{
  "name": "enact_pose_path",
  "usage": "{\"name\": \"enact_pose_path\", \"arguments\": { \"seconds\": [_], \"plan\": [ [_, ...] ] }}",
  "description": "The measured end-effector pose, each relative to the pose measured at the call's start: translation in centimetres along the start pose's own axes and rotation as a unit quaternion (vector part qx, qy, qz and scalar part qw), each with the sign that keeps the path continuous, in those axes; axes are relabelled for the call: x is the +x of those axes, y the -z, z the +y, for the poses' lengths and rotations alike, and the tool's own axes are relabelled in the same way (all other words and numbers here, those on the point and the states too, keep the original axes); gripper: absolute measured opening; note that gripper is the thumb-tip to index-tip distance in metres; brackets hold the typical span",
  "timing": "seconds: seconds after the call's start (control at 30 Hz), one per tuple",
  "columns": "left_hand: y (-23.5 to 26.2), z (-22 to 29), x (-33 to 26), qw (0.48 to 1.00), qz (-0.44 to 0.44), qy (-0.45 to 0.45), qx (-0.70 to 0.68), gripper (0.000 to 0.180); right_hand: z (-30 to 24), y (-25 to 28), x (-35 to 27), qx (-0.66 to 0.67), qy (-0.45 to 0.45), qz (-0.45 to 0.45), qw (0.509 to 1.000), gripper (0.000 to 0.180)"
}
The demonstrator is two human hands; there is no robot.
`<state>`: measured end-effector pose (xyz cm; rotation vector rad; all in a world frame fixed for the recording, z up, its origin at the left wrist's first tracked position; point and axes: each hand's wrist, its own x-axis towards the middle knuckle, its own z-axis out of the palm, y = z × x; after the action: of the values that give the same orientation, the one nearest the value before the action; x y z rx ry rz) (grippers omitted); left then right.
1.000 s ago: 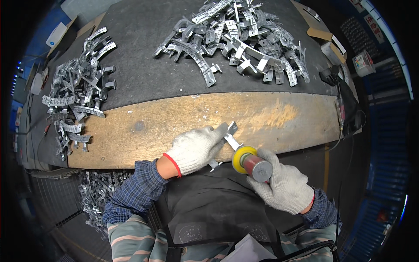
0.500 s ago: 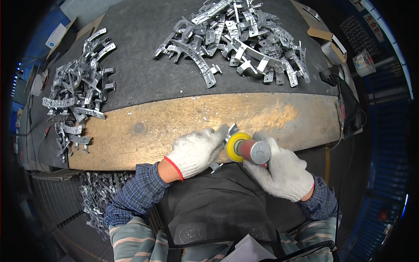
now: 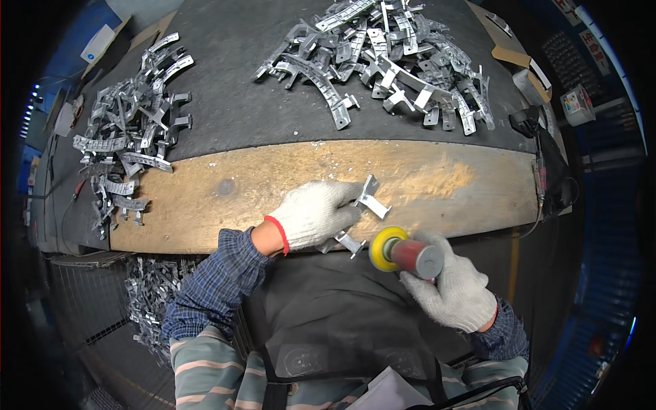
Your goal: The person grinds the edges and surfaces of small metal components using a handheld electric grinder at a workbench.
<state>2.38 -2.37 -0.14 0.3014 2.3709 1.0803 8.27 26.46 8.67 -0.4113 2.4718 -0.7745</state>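
My left hand (image 3: pixel 318 215), in a white knit glove with a red cuff edge, is closed around a silver metal bracket (image 3: pixel 372 198) over the near edge of the wooden board. Two ends of the bracket stick out past the fingers; its middle is hidden by the glove. My right hand (image 3: pixel 452 287), gloved as well, grips a small red and silver handheld sander (image 3: pixel 411 255) with a round yellow pad. The pad stands a little apart from the bracket, to its lower right.
A wooden board (image 3: pixel 273 178) runs along the dark table's (image 3: pixel 219 82) front. Similar brackets lie in a large heap (image 3: pixel 383 61) at the back and a smaller heap (image 3: pixel 137 123) on the left. More brackets fill a wire basket (image 3: pixel 154 301) below. A cable hangs at the right.
The sander has moved away from the bracket, down and to the right. My left hand has shifted slightly left and turned the bracket, so more of it shows.
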Motion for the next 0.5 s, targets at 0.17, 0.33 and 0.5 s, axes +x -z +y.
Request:
{"name": "enact_pose_path", "arguments": {
  "seconds": [0.17, 0.33, 0.5],
  "plan": [
    [-0.2, -0.7, 0.1, 1.000, 0.016, -0.009, -0.025, 0.044, -1.8, -0.8, 2.0, -0.050, 0.079, -0.081, 0.992, 0.078],
    [-0.1, -0.7, 0.0, 1.000, 0.007, -0.009, -0.010, 0.042, -2.8, -1.1, 3.4, -0.052, 0.117, -0.098, 0.987, 0.079],
    [-0.1, -0.6, 0.0, 1.000, -0.008, -0.001, -0.012, 0.042, -2.9, -0.8, 2.8, -0.084, 0.113, -0.093, 0.986, 0.079]
  ]
}}
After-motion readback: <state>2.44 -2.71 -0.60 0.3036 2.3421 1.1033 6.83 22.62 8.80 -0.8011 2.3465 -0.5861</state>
